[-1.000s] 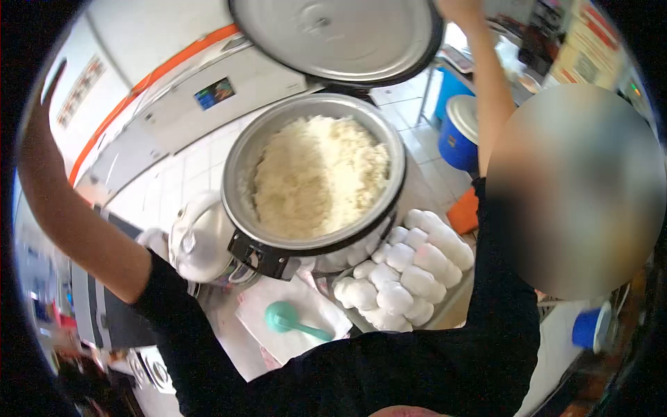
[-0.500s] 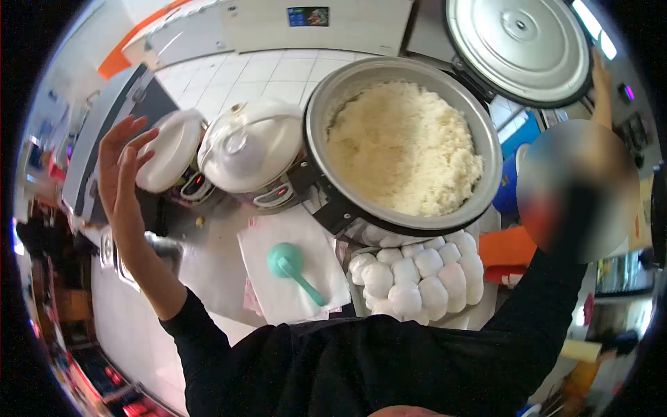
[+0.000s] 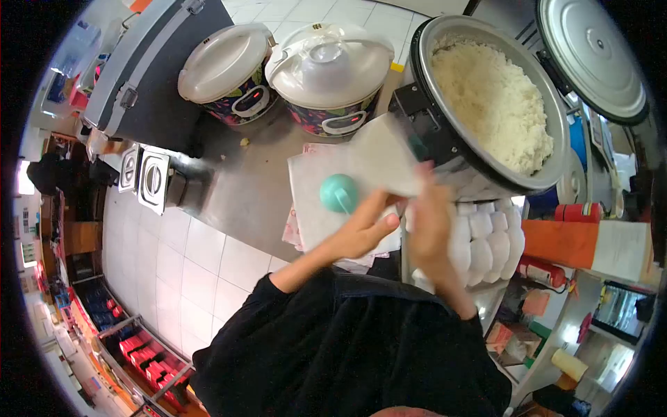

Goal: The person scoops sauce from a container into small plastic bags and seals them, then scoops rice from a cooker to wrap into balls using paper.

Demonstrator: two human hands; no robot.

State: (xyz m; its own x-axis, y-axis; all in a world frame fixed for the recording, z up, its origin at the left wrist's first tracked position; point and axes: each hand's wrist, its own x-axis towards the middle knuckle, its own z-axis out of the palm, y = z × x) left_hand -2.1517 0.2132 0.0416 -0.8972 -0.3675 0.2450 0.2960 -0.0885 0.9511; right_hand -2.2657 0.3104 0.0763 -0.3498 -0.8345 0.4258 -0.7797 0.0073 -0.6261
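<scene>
My left hand [image 3: 363, 228] reaches over the stack of white paper [image 3: 313, 215], its thumb apart from the fingers. Its fingertips are near the lower edge of a raised paper sheet [image 3: 388, 158], partly hidden. The mint-green scoop [image 3: 338, 191] lies on the stack, its handle running behind my left hand. My right hand [image 3: 432, 226], smeared by motion, is closed on the right edge of the raised sheet. Beyond it stands a large cooker [image 3: 425, 115], lid up, holding cooked white rice [image 3: 497, 104].
White rounded packs [image 3: 486, 247] sit in rows right of my hands. Two lidded, flower-patterned pots [image 3: 330, 83] [image 3: 226, 69] stand at the back of the metal table [image 3: 243, 181]. A grey box [image 3: 156, 76] and lidded steel pans [image 3: 153, 182] are at the left.
Both hands have come in from wide apart to the paper stack; the right has left the cooker's lid. A sheet has been lifted off the stack. The view has shifted left.
</scene>
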